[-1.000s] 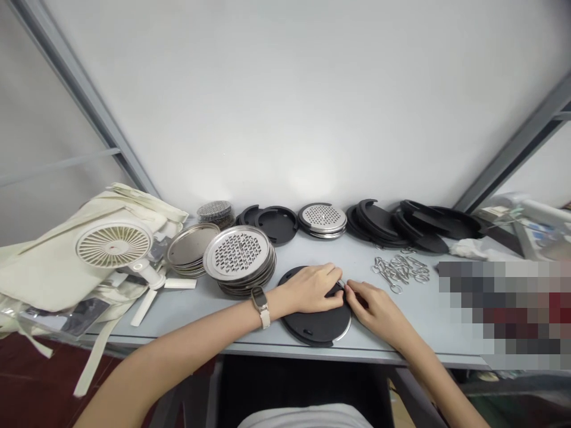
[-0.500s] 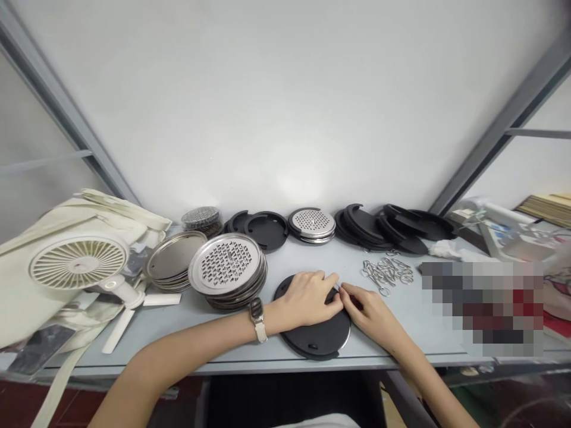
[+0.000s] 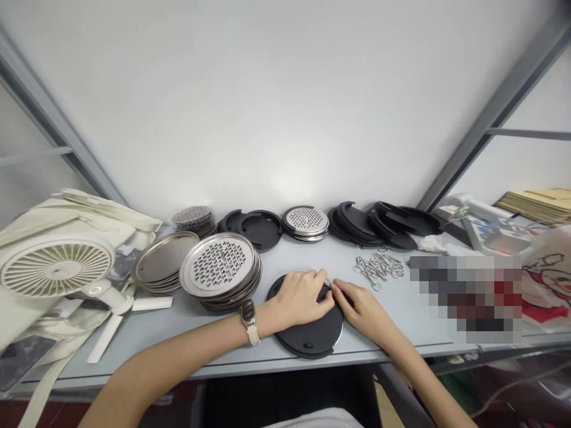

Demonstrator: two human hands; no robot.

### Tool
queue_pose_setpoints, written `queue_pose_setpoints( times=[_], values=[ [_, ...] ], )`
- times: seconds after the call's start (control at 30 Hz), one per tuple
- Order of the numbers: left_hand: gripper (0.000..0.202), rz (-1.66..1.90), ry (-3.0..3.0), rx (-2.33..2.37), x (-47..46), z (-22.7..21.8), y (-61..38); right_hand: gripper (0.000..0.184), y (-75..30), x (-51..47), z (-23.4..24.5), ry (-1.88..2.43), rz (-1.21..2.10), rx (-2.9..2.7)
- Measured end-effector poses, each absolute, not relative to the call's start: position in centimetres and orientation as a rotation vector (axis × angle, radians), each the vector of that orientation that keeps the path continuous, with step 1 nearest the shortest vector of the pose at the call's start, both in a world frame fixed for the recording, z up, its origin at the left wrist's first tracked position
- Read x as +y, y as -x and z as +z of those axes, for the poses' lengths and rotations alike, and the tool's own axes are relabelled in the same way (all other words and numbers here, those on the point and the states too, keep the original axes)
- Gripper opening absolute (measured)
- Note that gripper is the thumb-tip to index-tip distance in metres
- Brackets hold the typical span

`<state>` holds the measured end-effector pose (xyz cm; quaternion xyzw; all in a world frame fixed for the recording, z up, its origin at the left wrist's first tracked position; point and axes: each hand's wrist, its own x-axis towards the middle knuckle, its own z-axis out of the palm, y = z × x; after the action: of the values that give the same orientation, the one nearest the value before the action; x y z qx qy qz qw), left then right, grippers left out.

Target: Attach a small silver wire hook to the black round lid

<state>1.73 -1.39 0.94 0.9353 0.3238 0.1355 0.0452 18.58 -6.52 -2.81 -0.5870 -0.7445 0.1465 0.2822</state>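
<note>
My left hand (image 3: 298,299) lies over a round black disc (image 3: 310,337) with a thin metal rim, which sits flat on the pale grey table (image 3: 285,356). My right hand (image 3: 362,310) meets the left at the disc's far right edge. Their fingertips pinch a small metal piece (image 3: 329,281), mostly hidden by the fingers. A watch (image 3: 248,314) with a pale strap is on my left wrist.
Stacks of perforated steel discs (image 3: 218,267), plain steel discs (image 3: 165,261) and black plastic rings (image 3: 261,230) stand behind my hands. To the right are loose metal clips (image 3: 379,271). A white fan (image 3: 56,268) lies on a canvas bag (image 3: 66,220) at left.
The whole scene has slid left and slightly down in view as my head turned. My hands stay together at the disc's edge, with no visible change in their hold.
</note>
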Motion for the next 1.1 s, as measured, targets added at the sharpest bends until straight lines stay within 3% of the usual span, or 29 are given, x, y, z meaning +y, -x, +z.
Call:
queue_pose_setpoints(
  times=[1.1],
  values=[
    [0.016, 0.321, -2.914, 0.887, -1.42, 1.17, -1.57, 0.024, -19.04, -6.56, -3.34, 1.589, 0.407, -2.031]
  ],
)
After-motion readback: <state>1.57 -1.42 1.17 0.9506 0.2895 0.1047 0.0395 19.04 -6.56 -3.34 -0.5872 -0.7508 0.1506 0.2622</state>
